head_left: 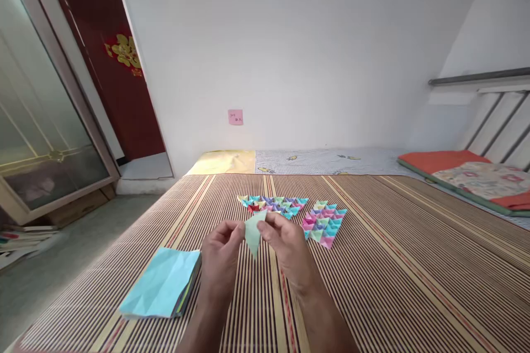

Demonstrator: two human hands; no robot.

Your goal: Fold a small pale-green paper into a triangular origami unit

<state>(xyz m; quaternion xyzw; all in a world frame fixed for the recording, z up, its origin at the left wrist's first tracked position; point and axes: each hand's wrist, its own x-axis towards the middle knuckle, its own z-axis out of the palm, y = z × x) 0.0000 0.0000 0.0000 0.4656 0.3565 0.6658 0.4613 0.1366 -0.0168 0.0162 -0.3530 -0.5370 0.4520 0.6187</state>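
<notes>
A pale green folded paper with pointed corners is held up between my two hands over the striped mat. My left hand pinches its left edge between thumb and fingers. On the other side, my right hand grips it with the thumb on the near face and the fingers behind. Just beyond the hands lie small folded paper boats in several colours, in one group partly hidden by the paper and fingers, and in a second group to the right. A stack of paper squares, light blue on top, sits left of my left hand.
The striped mat covers the bed, with a patterned sheet showing along the wall. A folded orange quilt lies far right near a railing. A pink note is on the wall; a glass door stands left.
</notes>
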